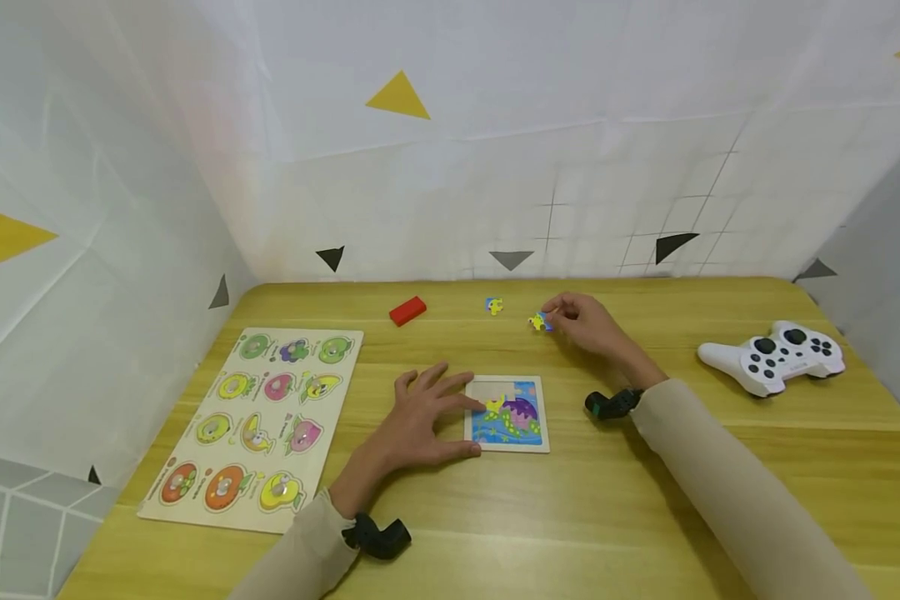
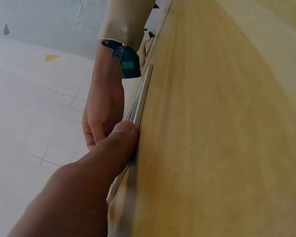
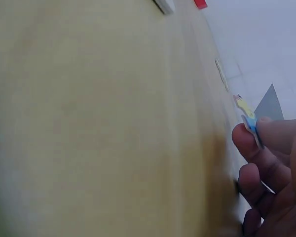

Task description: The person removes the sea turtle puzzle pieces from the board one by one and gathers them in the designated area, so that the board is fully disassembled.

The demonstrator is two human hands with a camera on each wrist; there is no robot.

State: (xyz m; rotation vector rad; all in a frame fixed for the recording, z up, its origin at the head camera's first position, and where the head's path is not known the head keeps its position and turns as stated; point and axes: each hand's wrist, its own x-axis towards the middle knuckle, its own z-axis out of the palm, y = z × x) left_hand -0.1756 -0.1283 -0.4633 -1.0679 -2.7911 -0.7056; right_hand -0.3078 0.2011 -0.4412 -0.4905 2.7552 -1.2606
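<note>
A small framed jigsaw puzzle (image 1: pixel 507 439) with a sea picture lies on the table, with a bare patch at its upper left. My left hand (image 1: pixel 424 421) rests at its left side, fingers spread and fairly straight; in the left wrist view the thumb (image 2: pixel 119 140) touches the frame's edge. Beyond the puzzle, my right hand (image 1: pixel 587 325) pinches a yellow and blue puzzle piece (image 1: pixel 537 322) between thumb and fingers. The right wrist view shows this piece (image 3: pixel 246 111) tilted up in the pinch. Another yellow and blue piece (image 1: pixel 494 306) lies to its left on the table.
On the left lies a wooden board (image 1: pixel 330 433) with fruit pieces. A red block (image 1: pixel 408 311) sits near the back edge, and a white game controller (image 1: pixel 772 358) is at the right. Fabric walls with triangles rise behind the wooden table (image 1: pixel 480 533).
</note>
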